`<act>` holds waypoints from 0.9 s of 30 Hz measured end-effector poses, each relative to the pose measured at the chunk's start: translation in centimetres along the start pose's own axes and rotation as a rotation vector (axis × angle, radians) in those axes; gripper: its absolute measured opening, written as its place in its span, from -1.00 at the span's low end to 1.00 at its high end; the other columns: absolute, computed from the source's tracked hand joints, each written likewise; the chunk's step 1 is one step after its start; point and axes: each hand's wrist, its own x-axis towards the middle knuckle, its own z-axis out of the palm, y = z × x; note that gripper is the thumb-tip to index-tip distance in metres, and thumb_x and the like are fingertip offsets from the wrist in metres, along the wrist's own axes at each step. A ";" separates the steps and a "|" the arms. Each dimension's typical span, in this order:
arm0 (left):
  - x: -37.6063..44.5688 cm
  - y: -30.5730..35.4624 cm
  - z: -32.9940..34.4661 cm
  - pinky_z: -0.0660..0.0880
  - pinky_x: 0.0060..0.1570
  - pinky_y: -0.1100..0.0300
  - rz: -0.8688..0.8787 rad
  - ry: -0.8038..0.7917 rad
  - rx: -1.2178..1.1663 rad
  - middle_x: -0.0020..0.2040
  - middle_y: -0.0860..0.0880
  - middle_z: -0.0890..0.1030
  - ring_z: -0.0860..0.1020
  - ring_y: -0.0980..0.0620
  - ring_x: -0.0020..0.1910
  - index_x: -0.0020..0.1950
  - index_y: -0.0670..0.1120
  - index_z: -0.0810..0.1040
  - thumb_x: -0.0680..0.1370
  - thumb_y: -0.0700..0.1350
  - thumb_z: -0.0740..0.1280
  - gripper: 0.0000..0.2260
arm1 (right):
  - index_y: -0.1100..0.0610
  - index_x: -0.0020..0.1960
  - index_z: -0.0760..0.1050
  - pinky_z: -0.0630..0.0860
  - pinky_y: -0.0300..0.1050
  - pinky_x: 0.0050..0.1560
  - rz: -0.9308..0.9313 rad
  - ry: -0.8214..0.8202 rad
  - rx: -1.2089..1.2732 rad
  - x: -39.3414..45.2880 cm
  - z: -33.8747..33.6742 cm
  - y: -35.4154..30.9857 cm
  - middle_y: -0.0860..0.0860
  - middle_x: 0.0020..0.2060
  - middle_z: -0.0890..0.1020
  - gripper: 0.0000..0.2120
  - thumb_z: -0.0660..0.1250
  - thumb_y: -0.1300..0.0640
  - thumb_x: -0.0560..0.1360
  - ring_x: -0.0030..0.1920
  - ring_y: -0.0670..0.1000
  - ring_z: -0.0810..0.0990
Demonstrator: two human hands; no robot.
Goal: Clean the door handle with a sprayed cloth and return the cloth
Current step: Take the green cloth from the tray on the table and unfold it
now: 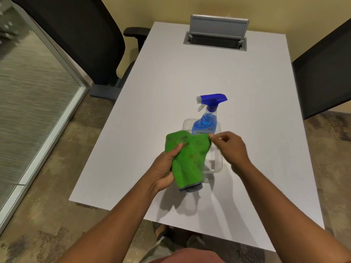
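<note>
A green cloth (pixel 190 158) with dark stains and a grey hem hangs above the white table (pixel 247 92). My left hand (pixel 165 168) grips its left side from below. My right hand (pixel 229 147) pinches the cloth's upper right corner between thumb and fingers. Behind the cloth, a blue spray bottle (pixel 207 118) stands upright in a clear plastic tub (pixel 214 164), partly hidden by the cloth. No door handle is in view.
A raised grey cable-box lid (pixel 218 28) sits at the table's far end. Black chairs stand at the far left (pixel 79 40) and right (pixel 326 76). A glass wall with a metal frame (pixel 49 118) runs along the left over carpet.
</note>
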 end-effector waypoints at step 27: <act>0.3 3.8 -1.4 0.60 0.17 -0.14 0.085 -0.175 -0.112 0.30 -0.22 0.63 0.65 -0.19 0.22 0.24 -0.18 0.67 0.57 -0.04 0.27 -0.65 | -0.01 -0.14 0.57 0.60 -0.04 -0.06 -0.408 -0.116 0.446 2.1 -3.1 -8.4 -0.06 -0.25 0.65 -0.87 0.51 0.07 0.38 -0.20 0.01 0.62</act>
